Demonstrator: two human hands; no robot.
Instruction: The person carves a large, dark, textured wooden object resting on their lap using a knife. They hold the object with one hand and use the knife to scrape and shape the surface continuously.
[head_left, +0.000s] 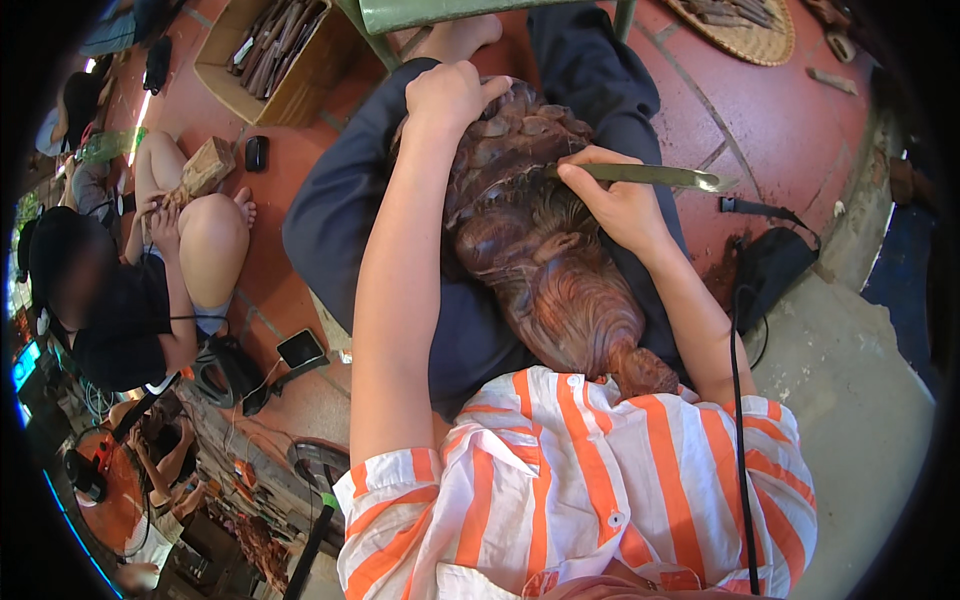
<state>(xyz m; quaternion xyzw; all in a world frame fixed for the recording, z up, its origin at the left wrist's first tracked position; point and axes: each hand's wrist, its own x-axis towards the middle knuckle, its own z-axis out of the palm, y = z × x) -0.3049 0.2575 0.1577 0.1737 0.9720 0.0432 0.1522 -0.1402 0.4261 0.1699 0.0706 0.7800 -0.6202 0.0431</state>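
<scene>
A dark reddish-brown wood carving (pixel 575 290), cut with deep curls and flowing grooves, lies lengthwise across my lap, its narrow end against my striped shirt. My left hand (pixel 447 97) is curled over its far end, steadying it; some fingertips are hidden behind the wood. In my right hand (pixel 622 205) is a long, flat, greenish metal carving tool (pixel 655 175), gripped between thumb and fingers. One end of the tool reaches the carving's right side, while the shiny end sticks out to the right. Contact at the working end is covered by my fingers.
A cardboard box (pixel 213 60) of long-handled tools stands at the far left, near a green stool (pixel 450 14). A woven tray (pixel 775 45) lies far right, a black bag (pixel 775 265) nearer. To the left, a seated person holds a wooden block (pixel 208 167); a phone (pixel 301 349) lies nearby.
</scene>
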